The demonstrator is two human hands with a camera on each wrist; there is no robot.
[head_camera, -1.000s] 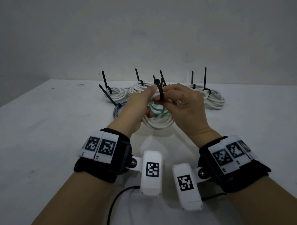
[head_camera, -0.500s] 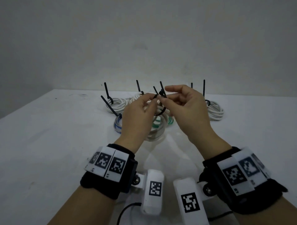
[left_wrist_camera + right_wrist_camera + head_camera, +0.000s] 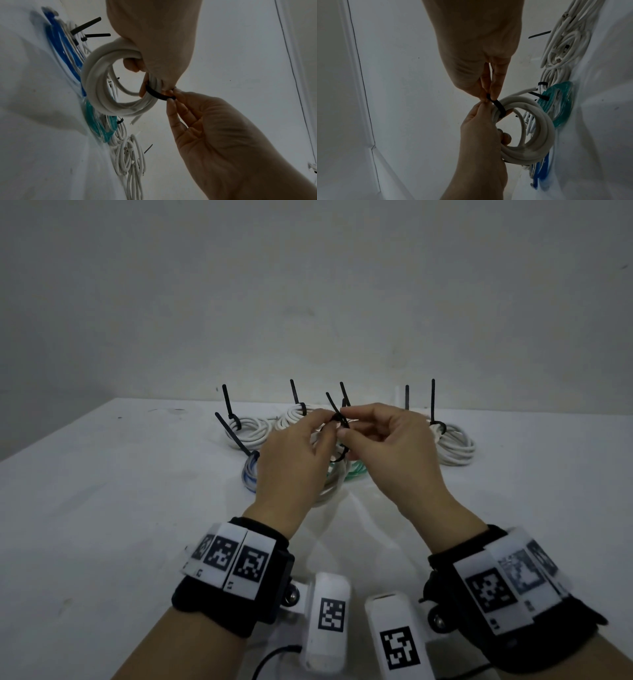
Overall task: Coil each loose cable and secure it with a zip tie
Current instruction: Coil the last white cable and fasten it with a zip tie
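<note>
Head view: we see both hands raised over a white table (image 3: 102, 525), meeting above a cluster of cable coils; a plain pale wall (image 3: 308, 285) stands behind.
Left hand (image 3: 291, 460): curled round a white cable coil (image 3: 109, 81); in the left wrist view its lower fingers hook through the ring of the coil while thumb and forefinger pinch at the top, beside the tie.
Right hand (image 3: 387, 446): thumb and forefinger pinch the black zip tie (image 3: 157, 94); the remaining fingers are loosely spread and touch nothing that we can make out.
Zip tie: looped round the strands of the held coil, close against them; its two ends meet where both hands' fingertips touch; in the head view a thin black tail rises above the knuckles; we cannot tell whether the head is locked.
Held coil: lifted off the table, hanging upright from the left hand; one cut end pokes out below the ring.
Blue coil (image 3: 250, 474): flat on the table, left of the hands, with a black tie tail slanting up.
Green coil (image 3: 356, 472): on the table under the hands, mostly hidden in the head view.
Far white coils (image 3: 250, 429): several lie behind, on both sides; each carries a black tie with its tail standing upright.
Wrist bands (image 3: 233, 573): black, with white square-patterned tags, one on each forearm.
</note>
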